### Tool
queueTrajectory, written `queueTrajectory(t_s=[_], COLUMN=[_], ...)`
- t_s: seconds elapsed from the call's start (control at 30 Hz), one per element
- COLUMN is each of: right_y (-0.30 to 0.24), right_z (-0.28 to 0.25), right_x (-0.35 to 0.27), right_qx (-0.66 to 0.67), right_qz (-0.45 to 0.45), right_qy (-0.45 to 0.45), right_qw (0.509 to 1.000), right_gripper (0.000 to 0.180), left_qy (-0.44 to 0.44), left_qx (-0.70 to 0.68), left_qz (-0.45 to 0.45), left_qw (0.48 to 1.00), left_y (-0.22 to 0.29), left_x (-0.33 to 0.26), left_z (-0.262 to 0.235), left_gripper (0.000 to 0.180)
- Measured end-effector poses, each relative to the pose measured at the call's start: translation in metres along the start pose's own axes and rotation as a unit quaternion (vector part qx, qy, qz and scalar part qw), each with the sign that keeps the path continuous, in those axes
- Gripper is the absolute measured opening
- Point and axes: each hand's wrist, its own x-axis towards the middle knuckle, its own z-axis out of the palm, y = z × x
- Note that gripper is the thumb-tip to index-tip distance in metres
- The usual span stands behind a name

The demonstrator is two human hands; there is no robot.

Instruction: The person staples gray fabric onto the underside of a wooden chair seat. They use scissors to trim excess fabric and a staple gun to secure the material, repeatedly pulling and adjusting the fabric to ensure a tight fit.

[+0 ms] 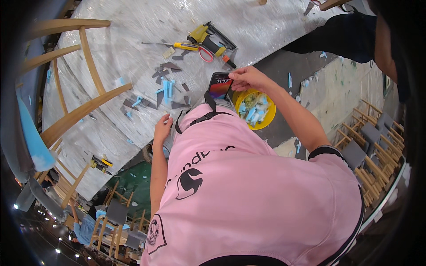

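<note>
My right hand [248, 79] pinches the upper edge of a black smartphone [219, 85], its lit screen showing. The phone is upright in front of my waist, above the buckled black strap [204, 118] over my pink shirt. My left hand [163, 126] hangs beside my left hip, loosely curled with fingers apart and nothing visible in it. Beyond the phone, on the plastic-wrapped table, lie a yellow-and-black nail gun [208, 37], a yellow-handled screwdriver [185, 46] and red-handled scissors [205, 54]. Blue foam strips [167, 91] and dark grey fabric scraps [171, 66] are scattered nearby.
A yellow bucket [270, 116] of foam scraps stands on the floor beside my right forearm. A wooden chair frame [88, 104] rests on the table at left. Stacked chairs [372, 133] stand at right. Another person [341, 37] in dark clothes is at upper right; one in blue [85, 228] at lower left.
</note>
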Motion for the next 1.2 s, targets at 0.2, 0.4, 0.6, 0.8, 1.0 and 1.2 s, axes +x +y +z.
queueTrajectory(t_s=[0.2, 0.4, 0.6, 0.8, 1.0, 1.2], right_y=[0.010, 0.000, -0.053, -0.068, -0.054, -0.038], right_z=[-0.009, 0.017, 0.037, 0.049, 0.075, 0.084], right_x=[0.021, 0.015, -0.013, 0.009, 0.016, 0.024], right_qx=[0.021, -0.136, 0.023, 0.178, 0.180, 0.128], right_qz=[0.011, -0.173, -0.201, -0.214, -0.190, -0.187], right_qy=[0.023, 0.015, 0.039, -0.017, -0.020, -0.012], right_qw=[0.999, 0.975, 0.979, 0.960, 0.965, 0.974], right_gripper=[0.058, 0.039, 0.037, 0.036, 0.046, 0.063], left_qy=[-0.017, -0.043, -0.151, -0.210, -0.192, -0.170], left_qx=[-0.044, -0.089, -0.254, -0.413, -0.459, -0.472], left_qz=[0.026, 0.082, 0.124, 0.083, 0.062, 0.034], left_qw=[0.999, 0.992, 0.947, 0.882, 0.865, 0.864], left_y=[0.036, 0.100, 0.194, 0.241, 0.223, 0.215], left_x=[0.015, 0.023, 0.021, 0.009, 0.015, 0.012], left_z=[-0.014, -0.018, 0.004, -0.003, -0.005, -0.003], left_gripper=[0.048, 0.047, 0.052, 0.047, 0.042, 0.041])
